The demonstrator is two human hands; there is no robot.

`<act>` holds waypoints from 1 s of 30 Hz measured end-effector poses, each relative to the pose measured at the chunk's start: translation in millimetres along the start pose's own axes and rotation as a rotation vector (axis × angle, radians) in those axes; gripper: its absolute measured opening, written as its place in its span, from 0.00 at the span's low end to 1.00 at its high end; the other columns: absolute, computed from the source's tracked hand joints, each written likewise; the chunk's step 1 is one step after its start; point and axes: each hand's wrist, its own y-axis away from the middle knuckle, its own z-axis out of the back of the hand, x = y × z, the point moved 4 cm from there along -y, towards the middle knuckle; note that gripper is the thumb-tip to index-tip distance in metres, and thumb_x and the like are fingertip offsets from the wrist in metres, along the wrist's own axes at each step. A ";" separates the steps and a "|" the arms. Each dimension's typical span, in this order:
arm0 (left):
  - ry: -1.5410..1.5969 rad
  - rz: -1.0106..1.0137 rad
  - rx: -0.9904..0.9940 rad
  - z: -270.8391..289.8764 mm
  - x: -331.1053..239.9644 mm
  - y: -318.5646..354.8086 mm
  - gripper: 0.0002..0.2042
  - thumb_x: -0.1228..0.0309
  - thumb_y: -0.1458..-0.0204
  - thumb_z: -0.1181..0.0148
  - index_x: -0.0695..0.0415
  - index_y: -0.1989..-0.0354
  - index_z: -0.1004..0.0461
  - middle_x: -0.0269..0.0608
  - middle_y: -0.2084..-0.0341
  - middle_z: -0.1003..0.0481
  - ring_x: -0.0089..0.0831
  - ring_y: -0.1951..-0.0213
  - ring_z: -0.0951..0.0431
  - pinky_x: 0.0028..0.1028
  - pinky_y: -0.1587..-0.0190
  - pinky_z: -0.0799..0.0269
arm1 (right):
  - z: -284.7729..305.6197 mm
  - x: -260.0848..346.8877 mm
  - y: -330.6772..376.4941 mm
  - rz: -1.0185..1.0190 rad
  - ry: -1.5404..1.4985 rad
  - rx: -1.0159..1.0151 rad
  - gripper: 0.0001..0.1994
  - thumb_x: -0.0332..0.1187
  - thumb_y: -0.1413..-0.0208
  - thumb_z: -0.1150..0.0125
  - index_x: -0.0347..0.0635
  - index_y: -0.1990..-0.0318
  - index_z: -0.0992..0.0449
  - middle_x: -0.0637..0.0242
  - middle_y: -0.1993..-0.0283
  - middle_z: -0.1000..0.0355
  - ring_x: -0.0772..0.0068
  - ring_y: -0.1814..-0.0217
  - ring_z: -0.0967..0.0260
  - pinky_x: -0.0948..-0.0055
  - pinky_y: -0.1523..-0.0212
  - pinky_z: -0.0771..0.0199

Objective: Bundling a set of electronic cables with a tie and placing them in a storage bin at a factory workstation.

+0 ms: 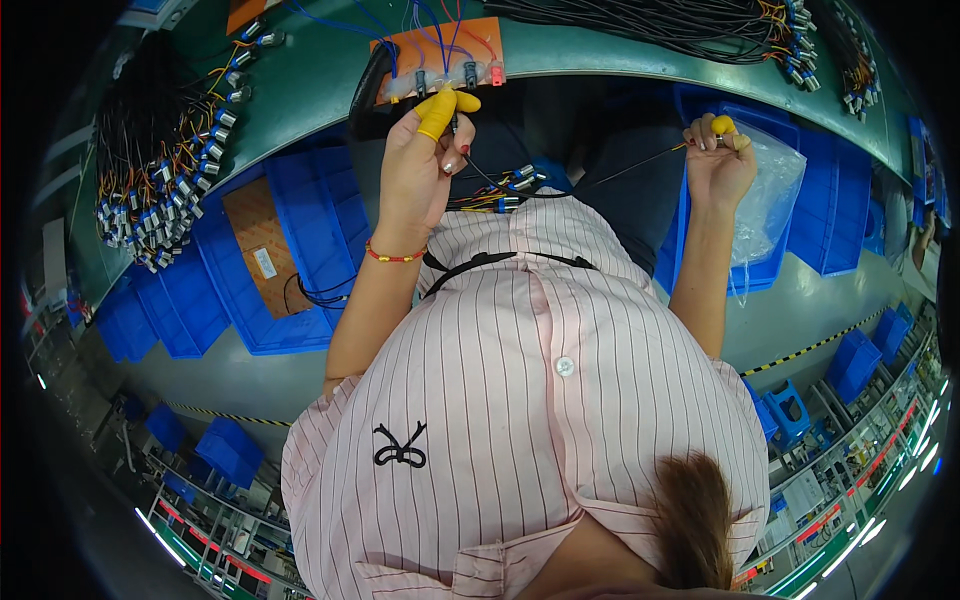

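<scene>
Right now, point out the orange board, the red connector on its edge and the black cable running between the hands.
Orange board [488,30]: head view, bare surface near its upper right corner.
Red connector [497,75]: head view, middle of its body.
Black cable [556,195]: head view, sagging middle stretch.

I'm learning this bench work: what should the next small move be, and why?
Probably keep the right hand steady and press the left hand's end of the black cable lightly toward the orange board. The left hand's yellow-covered fingertips are at the board's near edge, and the cable sags between both hands. The fingers hide whether it touches.
</scene>
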 end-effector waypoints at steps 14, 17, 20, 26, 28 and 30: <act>-0.381 0.050 0.063 -46.1 -2.2 35.1 0.10 0.69 0.36 0.51 0.63 0.58 0.26 0.34 0.81 0.28 0.14 0.83 0.37 0.14 0.79 0.44 | 11.4 93.9 -10.0 0.250 0.113 0.104 0.09 0.32 0.62 0.52 0.35 0.73 0.31 0.64 0.77 0.46 0.68 0.70 0.51 0.68 0.59 0.47; -0.393 -0.180 0.140 -70.6 -33.8 0.3 0.13 0.67 0.35 0.53 0.63 0.52 0.28 0.36 0.75 0.25 0.16 0.82 0.34 0.16 0.76 0.37 | -7.6 124.4 -17.1 0.301 0.017 0.110 0.09 0.32 0.63 0.51 0.36 0.73 0.32 0.64 0.76 0.46 0.68 0.70 0.50 0.68 0.59 0.47; -0.399 -0.339 0.221 -107.9 -58.8 -40.0 0.18 0.71 0.36 0.52 0.67 0.40 0.37 0.50 0.57 0.24 0.24 0.71 0.27 0.18 0.70 0.32 | -5.8 158.6 -32.4 0.375 -0.036 0.182 0.13 0.31 0.66 0.50 0.35 0.69 0.32 0.63 0.76 0.46 0.68 0.70 0.51 0.67 0.59 0.48; -0.516 -0.348 0.233 -109.8 -65.0 -52.3 0.31 0.75 0.40 0.47 0.61 0.31 0.54 0.54 0.39 0.36 0.26 0.56 0.23 0.14 0.75 0.34 | -18.6 181.5 -68.1 0.399 -0.105 0.163 0.15 0.30 0.67 0.52 0.33 0.67 0.33 0.61 0.77 0.47 0.66 0.70 0.53 0.65 0.59 0.48; -0.533 -0.519 0.231 -93.2 -52.1 -43.4 0.25 0.75 0.39 0.48 0.64 0.34 0.46 0.54 0.43 0.31 0.29 0.56 0.23 0.20 0.64 0.31 | -24.8 175.8 -73.0 0.407 -0.075 0.164 0.16 0.31 0.66 0.53 0.32 0.67 0.32 0.60 0.77 0.46 0.66 0.70 0.52 0.64 0.59 0.48; -0.477 -0.598 0.192 -81.7 -47.0 -19.8 0.20 0.82 0.42 0.49 0.65 0.40 0.36 0.46 0.51 0.26 0.34 0.44 0.28 0.32 0.40 0.34 | -26.0 171.6 -81.6 0.414 -0.081 0.154 0.16 0.31 0.66 0.54 0.32 0.66 0.32 0.60 0.77 0.46 0.66 0.71 0.52 0.64 0.59 0.48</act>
